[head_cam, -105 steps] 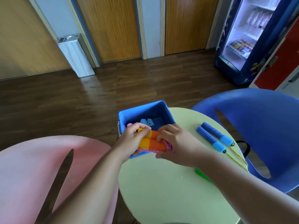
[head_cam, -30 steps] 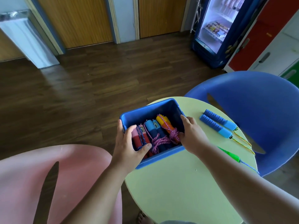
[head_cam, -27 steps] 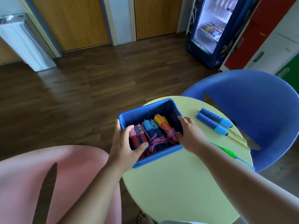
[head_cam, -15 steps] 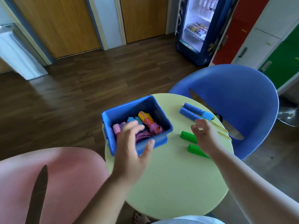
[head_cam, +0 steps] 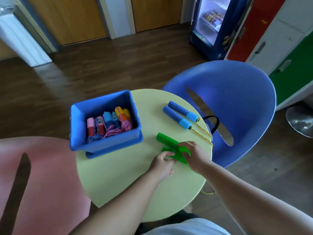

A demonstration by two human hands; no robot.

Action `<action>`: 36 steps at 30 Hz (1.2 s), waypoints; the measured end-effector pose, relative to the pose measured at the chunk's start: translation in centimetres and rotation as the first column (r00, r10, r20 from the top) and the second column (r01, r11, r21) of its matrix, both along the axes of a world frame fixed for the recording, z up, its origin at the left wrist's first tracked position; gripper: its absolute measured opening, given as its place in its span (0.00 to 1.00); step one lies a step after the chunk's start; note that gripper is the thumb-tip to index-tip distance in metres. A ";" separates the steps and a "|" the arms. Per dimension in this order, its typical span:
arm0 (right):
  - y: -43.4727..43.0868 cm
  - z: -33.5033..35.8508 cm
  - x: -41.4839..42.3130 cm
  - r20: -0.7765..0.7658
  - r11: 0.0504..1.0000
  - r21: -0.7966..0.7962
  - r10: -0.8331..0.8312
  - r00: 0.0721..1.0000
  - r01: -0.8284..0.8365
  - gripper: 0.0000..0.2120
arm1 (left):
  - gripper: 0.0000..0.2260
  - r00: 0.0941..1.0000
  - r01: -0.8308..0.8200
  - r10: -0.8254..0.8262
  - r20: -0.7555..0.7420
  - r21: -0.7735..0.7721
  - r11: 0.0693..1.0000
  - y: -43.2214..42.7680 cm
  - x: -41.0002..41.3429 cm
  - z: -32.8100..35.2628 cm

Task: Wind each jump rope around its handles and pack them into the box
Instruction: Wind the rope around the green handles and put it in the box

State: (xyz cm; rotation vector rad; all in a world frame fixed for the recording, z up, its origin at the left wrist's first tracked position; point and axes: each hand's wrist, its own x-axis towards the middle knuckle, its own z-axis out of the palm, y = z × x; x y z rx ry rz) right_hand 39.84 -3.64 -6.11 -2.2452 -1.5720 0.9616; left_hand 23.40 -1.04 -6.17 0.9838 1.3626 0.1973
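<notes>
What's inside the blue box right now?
Blue box holds three wound ropes: pink-red handles, blue handles, orange handles; cords bunched at the near wall. Anything beneath is covered.

green handles (head_cam: 166, 140) half under left hand (head_cam: 161, 164) and right hand (head_cam: 194, 155), pink chair (head_cam: 42, 167) cropped

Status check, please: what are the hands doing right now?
Left hand and right hand gripping green handles. Three wound ropes in box. Blue-handled rope unwound on table; nothing in the way.

Both forearms reach forward, left grip (head_cam: 162, 161) and right grip (head_cam: 194, 153) close together, each curled, palm down.
</notes>
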 end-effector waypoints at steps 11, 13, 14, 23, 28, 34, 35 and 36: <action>-0.2 -1.5 1.7 -0.407 0.999 -0.032 -0.041 0.913 0.030 0.15 | 0.18 0.951 -0.250 0.282 -0.130 0.220 0.943 -3.0 3.5 0.1; -0.4 -0.9 1.9 -0.483 0.999 -0.029 -0.049 0.874 0.039 0.15 | 0.19 0.936 -0.306 0.340 -0.087 0.272 0.912 -3.7 2.7 0.1; -0.4 -0.4 2.0 -0.525 0.998 -0.027 -0.061 0.849 0.055 0.15 | 0.20 0.929 -0.341 0.367 -0.042 0.283 0.897 -4.1 2.2 0.4; -1.1 7.6 -2.4 -0.828 0.998 0.013 -0.025 0.561 0.065 0.12 | 0.15 0.790 -0.613 0.522 0.322 0.402 0.680 -5.1 -2.9 6.0; -2.4 11.5 -7.3 -0.867 0.992 0.101 0.052 0.495 0.073 0.11 | 0.07 0.765 -0.637 0.545 0.343 0.529 0.561 -5.3 -7.5 9.9; -4.4 14.2 -12.7 -0.848 0.981 0.177 0.111 0.519 0.079 0.11 | 0.04 0.745 -0.652 0.528 0.408 0.612 0.447 -6.6 -12.4 13.9; -4.8 14.6 -13.5 -0.850 0.980 0.180 0.108 0.516 0.091 0.11 | 0.04 0.734 -0.668 0.528 0.426 0.593 0.450 -6.9 -13.0 14.3; -5.3 14.9 -14.2 -0.854 0.977 0.180 0.099 0.511 0.111 0.11 | 0.04 0.731 -0.676 0.523 0.438 0.571 0.466 -7.2 -13.7 14.7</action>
